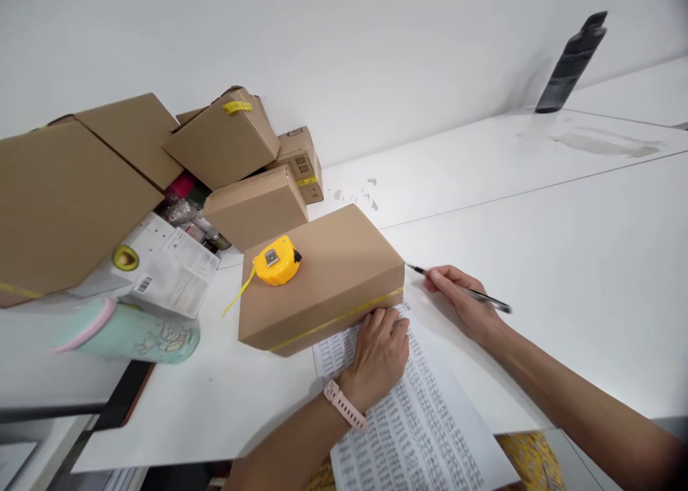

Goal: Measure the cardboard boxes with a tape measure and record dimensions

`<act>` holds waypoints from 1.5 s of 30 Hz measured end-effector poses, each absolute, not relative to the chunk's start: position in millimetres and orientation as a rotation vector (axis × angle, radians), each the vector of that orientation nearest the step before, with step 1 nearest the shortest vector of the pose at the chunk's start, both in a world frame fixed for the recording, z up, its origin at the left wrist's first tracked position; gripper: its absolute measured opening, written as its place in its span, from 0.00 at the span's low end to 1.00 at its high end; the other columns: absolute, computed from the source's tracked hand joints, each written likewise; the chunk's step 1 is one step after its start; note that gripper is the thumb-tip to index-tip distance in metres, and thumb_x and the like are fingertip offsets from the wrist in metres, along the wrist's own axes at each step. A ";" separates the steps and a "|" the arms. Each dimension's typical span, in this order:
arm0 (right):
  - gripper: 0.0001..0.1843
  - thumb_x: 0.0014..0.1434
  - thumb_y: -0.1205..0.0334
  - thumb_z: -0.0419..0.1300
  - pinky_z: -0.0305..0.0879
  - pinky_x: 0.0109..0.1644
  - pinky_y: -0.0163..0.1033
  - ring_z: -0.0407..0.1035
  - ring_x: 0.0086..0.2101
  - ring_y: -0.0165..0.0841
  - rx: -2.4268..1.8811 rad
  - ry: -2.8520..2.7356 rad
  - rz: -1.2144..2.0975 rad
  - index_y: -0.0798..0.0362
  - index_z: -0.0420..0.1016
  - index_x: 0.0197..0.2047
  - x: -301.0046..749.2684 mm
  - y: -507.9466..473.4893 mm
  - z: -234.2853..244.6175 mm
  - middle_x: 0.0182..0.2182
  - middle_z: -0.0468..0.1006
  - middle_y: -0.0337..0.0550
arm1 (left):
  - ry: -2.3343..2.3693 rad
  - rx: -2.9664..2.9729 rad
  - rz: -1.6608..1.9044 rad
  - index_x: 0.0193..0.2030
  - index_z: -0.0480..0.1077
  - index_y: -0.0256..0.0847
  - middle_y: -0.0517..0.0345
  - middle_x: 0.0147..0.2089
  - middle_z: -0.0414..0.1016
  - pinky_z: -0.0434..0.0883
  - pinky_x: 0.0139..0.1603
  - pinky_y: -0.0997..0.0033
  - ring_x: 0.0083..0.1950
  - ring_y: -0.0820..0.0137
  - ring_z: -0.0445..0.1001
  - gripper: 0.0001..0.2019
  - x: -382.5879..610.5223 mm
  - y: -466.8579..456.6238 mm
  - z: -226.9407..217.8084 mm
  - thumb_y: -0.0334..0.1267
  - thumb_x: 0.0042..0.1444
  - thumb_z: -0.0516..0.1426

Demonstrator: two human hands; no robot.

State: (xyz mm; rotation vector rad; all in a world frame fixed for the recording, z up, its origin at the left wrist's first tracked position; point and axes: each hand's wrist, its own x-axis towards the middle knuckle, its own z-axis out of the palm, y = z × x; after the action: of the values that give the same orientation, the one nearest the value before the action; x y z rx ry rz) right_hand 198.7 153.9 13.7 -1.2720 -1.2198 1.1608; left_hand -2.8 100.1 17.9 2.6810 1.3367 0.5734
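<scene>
My left hand [379,355], with a pink watch strap at the wrist, lies on a printed sheet [419,419] full of small rows of text, fingers curled against the near edge of a cardboard box [333,276]. A yellow tape measure [276,261] sits on top of that box, its tape end hanging off the left side. My right hand [462,301] is closed on a pen [467,290], whose tip rests near the sheet's top right corner beside the box.
Several more cardboard boxes [226,140] are piled at the back left against the white wall. A pale green bottle [129,333] lies on its side at the left, next to a white carton [161,261]. A dark bottle [572,61] stands far right on the white table [564,226].
</scene>
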 end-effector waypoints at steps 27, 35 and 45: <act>0.19 0.63 0.47 0.58 0.51 0.26 0.36 0.53 0.24 0.29 -1.347 -1.493 1.099 0.49 0.61 0.27 175.8 133.9 7.4 0.23 0.60 0.34 | 1.277 2.591 0.717 0.48 0.73 0.37 0.46 0.52 0.75 0.75 0.51 0.53 0.50 0.58 0.71 0.10 -7.4 105.0 20.3 0.29 0.62 0.53; 0.18 0.59 0.43 0.62 0.63 0.31 0.38 0.64 0.29 0.32 -1.224 -1.451 1.253 0.50 0.69 0.34 177.8 134.6 14.6 0.30 0.70 0.40 | 1.271 2.567 0.719 0.46 0.73 0.38 0.48 0.51 0.75 0.76 0.50 0.53 0.49 0.59 0.72 0.09 -6.8 104.9 21.7 0.29 0.61 0.54; 0.19 0.62 0.46 0.58 0.48 0.24 0.36 0.50 0.23 0.29 -1.361 -1.551 1.071 0.48 0.59 0.28 172.8 132.8 5.5 0.20 0.58 0.32 | 1.271 2.568 0.762 0.46 0.74 0.37 0.48 0.51 0.75 0.75 0.51 0.53 0.49 0.58 0.71 0.09 -6.9 106.0 16.7 0.28 0.61 0.54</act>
State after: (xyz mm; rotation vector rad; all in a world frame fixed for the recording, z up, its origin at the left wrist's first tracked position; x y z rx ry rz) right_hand 172.8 132.8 5.5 -1.3608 -1.5513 1.0710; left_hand -6.9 106.0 16.7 2.5677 1.2712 0.7622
